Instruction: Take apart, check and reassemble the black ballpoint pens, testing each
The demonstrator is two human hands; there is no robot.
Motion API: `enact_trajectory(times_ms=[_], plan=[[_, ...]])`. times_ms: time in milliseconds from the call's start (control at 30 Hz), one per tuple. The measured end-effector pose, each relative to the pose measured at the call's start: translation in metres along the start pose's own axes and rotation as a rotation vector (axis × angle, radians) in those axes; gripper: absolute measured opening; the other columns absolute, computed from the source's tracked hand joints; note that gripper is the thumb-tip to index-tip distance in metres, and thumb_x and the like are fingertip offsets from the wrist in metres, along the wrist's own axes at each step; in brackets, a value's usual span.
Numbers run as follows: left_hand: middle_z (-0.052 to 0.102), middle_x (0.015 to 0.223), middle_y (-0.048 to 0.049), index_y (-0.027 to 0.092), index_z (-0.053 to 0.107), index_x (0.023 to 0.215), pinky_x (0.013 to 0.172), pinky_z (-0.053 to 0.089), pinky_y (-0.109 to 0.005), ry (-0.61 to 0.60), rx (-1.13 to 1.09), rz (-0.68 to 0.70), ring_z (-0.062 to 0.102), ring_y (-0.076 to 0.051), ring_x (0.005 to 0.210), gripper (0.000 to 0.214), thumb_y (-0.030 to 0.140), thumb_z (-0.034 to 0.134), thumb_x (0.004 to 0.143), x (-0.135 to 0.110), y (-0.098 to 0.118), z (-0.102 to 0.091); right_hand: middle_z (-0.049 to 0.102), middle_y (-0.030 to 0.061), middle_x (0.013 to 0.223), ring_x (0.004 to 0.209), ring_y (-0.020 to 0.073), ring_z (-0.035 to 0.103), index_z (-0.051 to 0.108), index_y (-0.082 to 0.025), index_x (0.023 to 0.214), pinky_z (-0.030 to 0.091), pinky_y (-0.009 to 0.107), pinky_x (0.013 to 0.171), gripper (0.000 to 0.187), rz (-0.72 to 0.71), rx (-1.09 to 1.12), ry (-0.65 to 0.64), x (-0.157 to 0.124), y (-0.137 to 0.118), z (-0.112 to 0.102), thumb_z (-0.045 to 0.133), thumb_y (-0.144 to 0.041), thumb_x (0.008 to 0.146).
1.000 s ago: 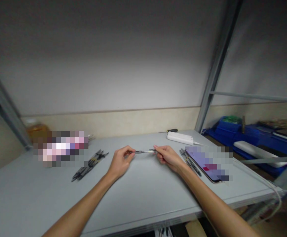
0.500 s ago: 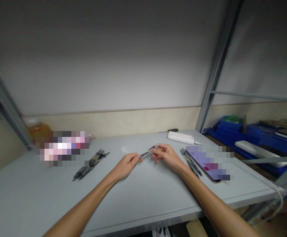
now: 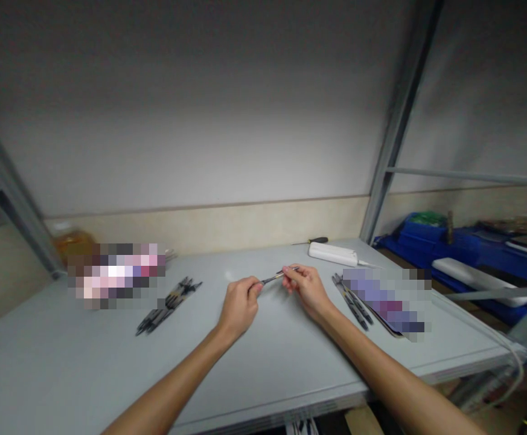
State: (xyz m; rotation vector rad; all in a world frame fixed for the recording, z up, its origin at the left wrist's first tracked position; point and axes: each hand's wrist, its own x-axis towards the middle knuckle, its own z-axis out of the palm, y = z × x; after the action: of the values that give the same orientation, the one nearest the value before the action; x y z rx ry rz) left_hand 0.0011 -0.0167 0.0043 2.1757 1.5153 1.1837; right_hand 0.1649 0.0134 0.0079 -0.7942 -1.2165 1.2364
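Both my hands hold one thin dark pen [image 3: 274, 278] above the grey table [image 3: 263, 362]. My left hand [image 3: 239, 305] pinches its lower left end, fingers curled closed. My right hand [image 3: 306, 289] grips the upper right end with closed fingertips. The pen slants up to the right between them. A bundle of similar dark pens [image 3: 169, 304] lies on the table to the left of my left hand. Several more pens [image 3: 352, 300] lie to the right of my right hand.
A white power strip [image 3: 333, 254] and a small screwdriver [image 3: 313, 241] lie at the table's back edge. A blurred flat object [image 3: 387, 299] sits at the right, another blurred patch [image 3: 116, 272] at the back left. Blue bins [image 3: 426, 232] stand beyond a metal post [image 3: 394, 133].
The pen went from level to slanted, its left end lower. My left hand moved right and closer to my right hand. The view shifted slightly.
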Motion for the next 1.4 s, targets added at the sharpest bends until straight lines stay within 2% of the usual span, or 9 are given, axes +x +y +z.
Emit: enact_trajectory(times_ms=[200,400,500,600,700,833,1033,1200,1400], plan=[[0.058,0.065,-0.0031,0.016,0.058,0.069,0.063,0.034,-0.025,0.064,0.072,0.072,0.05,-0.015,0.063,0.026,0.02,0.038,0.084,0.001,-0.001,0.004,0.052,-0.0021,0.048,0.043,0.0062,0.04,0.058,-0.013,0.053,0.029,0.021,0.044,0.027,0.038,0.094,0.054,-0.001,0.001,0.006,0.068,-0.034,0.066],[0.057,0.069,-0.0007,0.017,0.058,0.083,0.063,0.038,-0.024,-0.057,-0.06,0.129,0.051,-0.014,0.066,0.02,0.033,0.046,0.083,-0.001,0.002,0.009,0.059,-0.0001,0.07,0.064,0.0106,0.052,0.06,-0.016,0.073,0.039,0.02,0.053,0.015,0.16,0.411,0.117,0.005,-0.002,0.015,0.064,-0.03,0.069],[0.059,0.079,-0.0019,0.018,0.055,0.096,0.073,0.041,-0.026,-0.09,-0.125,0.145,0.054,-0.015,0.076,0.025,0.037,0.051,0.08,0.0,-0.001,0.008,0.052,-0.003,0.056,0.053,0.0105,0.05,0.054,-0.019,0.07,0.041,0.022,0.052,0.01,0.277,0.614,0.061,0.011,-0.011,0.016,0.054,-0.028,0.074],[0.06,0.08,-0.0029,0.018,0.053,0.097,0.075,0.041,-0.029,-0.023,-0.124,0.072,0.055,-0.016,0.078,0.027,0.039,0.047,0.082,0.005,-0.011,0.003,0.036,-0.007,0.042,0.036,0.0089,0.034,0.048,-0.02,0.063,0.032,0.02,0.039,0.027,0.342,0.705,-0.022,0.016,-0.023,0.013,0.044,-0.041,0.079],[0.059,0.077,-0.0032,0.018,0.054,0.089,0.073,0.041,-0.03,0.025,-0.029,0.034,0.054,-0.017,0.076,0.024,0.04,0.046,0.082,0.009,-0.024,-0.002,0.022,-0.0085,0.037,0.031,0.0067,0.018,0.038,-0.019,0.051,0.016,0.018,0.031,0.044,0.406,0.712,-0.083,0.019,-0.033,0.012,0.036,-0.052,0.08],[0.058,0.07,-0.0027,0.019,0.054,0.077,0.07,0.039,-0.03,-0.052,0.1,0.044,0.054,-0.017,0.072,0.021,0.036,0.044,0.082,0.01,-0.035,-0.005,0.012,-0.0087,0.035,0.031,0.0065,0.006,0.027,-0.02,0.044,0.006,0.018,0.03,0.041,0.445,0.693,-0.033,0.022,-0.042,0.014,0.03,-0.037,0.08],[0.059,0.064,-0.0017,0.019,0.055,0.07,0.064,0.036,-0.026,-0.117,0.181,0.036,0.053,-0.016,0.065,0.019,0.029,0.043,0.081,0.009,-0.036,-0.005,0.013,-0.0089,0.036,0.034,0.0065,0.004,0.029,-0.02,0.044,0.009,0.018,0.029,0.043,0.398,0.755,-0.065,0.022,-0.05,0.015,0.028,-0.045,0.079],[0.059,0.064,-0.0015,0.019,0.055,0.068,0.063,0.035,-0.025,-0.146,0.21,0.046,0.053,-0.016,0.066,0.019,0.025,0.043,0.08,0.009,-0.038,-0.004,0.011,-0.0087,0.036,0.034,0.0069,0.004,0.029,-0.02,0.044,0.009,0.018,0.029,0.039,0.408,0.722,-0.063,0.021,-0.051,0.012,0.028,-0.035,0.08],[0.06,0.064,-0.0017,0.019,0.057,0.068,0.067,0.036,-0.027,-0.167,0.216,0.045,0.053,-0.016,0.068,0.018,0.023,0.043,0.079,0.008,-0.036,-0.005,0.012,-0.009,0.037,0.033,0.0064,0.006,0.03,-0.02,0.044,0.011,0.017,0.028,0.043,0.415,0.708,-0.118,0.021,-0.049,0.014,0.03,-0.044,0.079]])
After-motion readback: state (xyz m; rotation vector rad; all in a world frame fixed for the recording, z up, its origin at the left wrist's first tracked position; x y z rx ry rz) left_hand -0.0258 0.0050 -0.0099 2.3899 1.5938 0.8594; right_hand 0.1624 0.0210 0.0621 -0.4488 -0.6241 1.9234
